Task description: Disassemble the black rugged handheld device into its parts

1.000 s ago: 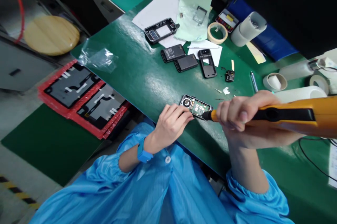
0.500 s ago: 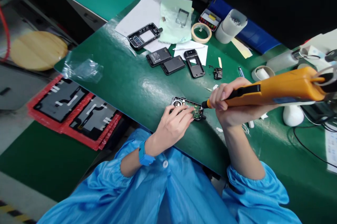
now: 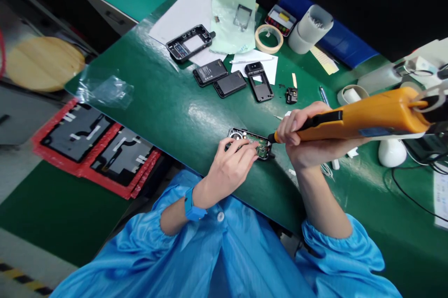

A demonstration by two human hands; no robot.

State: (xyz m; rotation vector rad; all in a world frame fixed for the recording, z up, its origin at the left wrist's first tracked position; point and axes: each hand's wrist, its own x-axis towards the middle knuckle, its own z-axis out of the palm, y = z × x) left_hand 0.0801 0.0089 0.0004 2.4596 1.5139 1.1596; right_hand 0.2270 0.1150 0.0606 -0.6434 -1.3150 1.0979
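An opened handset (image 3: pixel 263 147) with its green circuit board showing lies on the table close to the front edge. My left hand (image 3: pixel 229 167) rests over it from the left, fingers pressed onto the board and holding it against the table; part of the handset is hidden under them. My right hand (image 3: pixel 310 152) is wrapped around an orange electric screwdriver (image 3: pixel 381 114), held nearly level. The screwdriver's dark tip meets the right end of the handset; the exact contact spot is too small to make out.
Behind the handset lie two black battery packs (image 3: pixel 230 84), a black rear housing (image 3: pixel 259 82) and an empty front frame (image 3: pixel 189 43). A tape roll (image 3: pixel 269 39) and a white cup (image 3: pixel 311 29) stand farther back. Red-wrapped panels (image 3: pixel 79 132) sit lower left, off the table.
The camera view has shifted slightly. Both hands, the screwdriver and the handset keep the same positions relative to one another.
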